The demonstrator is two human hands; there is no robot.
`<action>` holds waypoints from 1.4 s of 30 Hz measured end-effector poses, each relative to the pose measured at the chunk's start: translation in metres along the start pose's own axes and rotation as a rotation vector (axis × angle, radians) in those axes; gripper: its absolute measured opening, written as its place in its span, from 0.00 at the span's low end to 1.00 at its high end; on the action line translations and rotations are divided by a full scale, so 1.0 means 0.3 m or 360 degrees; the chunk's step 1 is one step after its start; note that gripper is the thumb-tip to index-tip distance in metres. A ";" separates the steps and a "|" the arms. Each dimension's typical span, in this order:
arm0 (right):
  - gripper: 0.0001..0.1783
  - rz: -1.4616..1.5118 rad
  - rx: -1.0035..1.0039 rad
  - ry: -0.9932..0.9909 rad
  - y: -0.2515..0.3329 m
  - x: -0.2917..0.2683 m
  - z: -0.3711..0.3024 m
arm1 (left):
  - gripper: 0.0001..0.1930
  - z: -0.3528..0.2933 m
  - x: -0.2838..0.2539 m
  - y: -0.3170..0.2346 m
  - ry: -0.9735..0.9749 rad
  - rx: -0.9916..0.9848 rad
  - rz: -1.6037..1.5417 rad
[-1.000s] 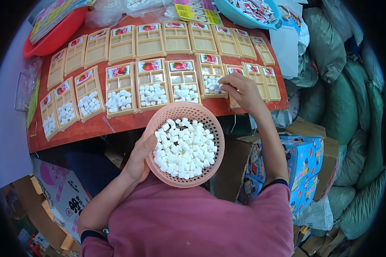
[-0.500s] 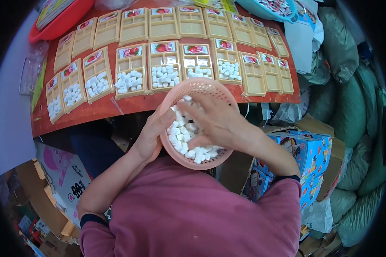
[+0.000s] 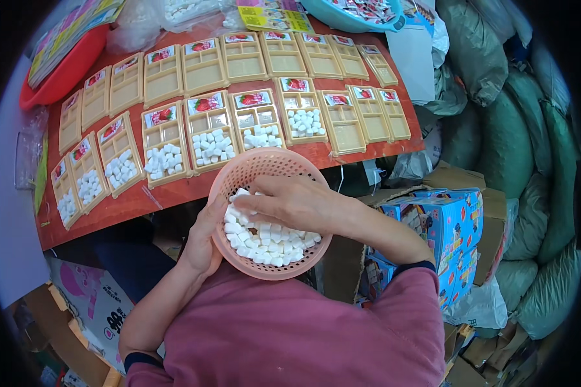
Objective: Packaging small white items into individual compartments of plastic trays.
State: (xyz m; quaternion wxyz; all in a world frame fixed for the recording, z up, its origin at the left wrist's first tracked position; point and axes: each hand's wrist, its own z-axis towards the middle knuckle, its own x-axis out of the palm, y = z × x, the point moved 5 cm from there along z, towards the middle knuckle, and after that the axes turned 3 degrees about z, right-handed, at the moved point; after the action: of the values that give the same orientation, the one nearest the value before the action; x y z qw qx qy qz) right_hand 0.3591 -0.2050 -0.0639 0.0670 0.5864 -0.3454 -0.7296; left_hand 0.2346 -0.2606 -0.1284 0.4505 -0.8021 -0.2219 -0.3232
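Observation:
My left hand grips the left rim of a round pink perforated plastic basket, held tilted against my front below the table edge. Inside lie many small white marshmallows. Reaching over the right side, my right hand is down in the basket, its bent fingers closed around some marshmallows at the upper left; the thumb is mostly hidden. Just beyond stand beige compartment trays in two rows, each with a strawberry-printed packet. Several front-row trays have marshmallows in their large compartment; the three at the right end have none.
A red basin with printed sheets sits at the table's far left, and a light-blue basin of small packets at the far right. An open carton of blue boxes stands at my right, before stacked green sacks.
The basket has shifted left and toward me, along with both hands. My right hand's fingers, spread over the marshmallows before, are now bent in among them. The view has also shifted.

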 end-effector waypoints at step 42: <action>0.11 -0.0499 0.0394 -0.0764 -0.457 -0.215 -0.293 | 0.29 0.054 0.033 0.016 0.0016 -0.0061 0.0071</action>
State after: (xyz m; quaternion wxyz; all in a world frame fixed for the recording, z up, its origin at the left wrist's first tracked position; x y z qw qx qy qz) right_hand 0.5002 -0.1068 -0.0979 -0.2018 0.4471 -0.3431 -0.8010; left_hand 0.2497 -0.2484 -0.1303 0.4434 -0.8137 -0.1954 -0.3211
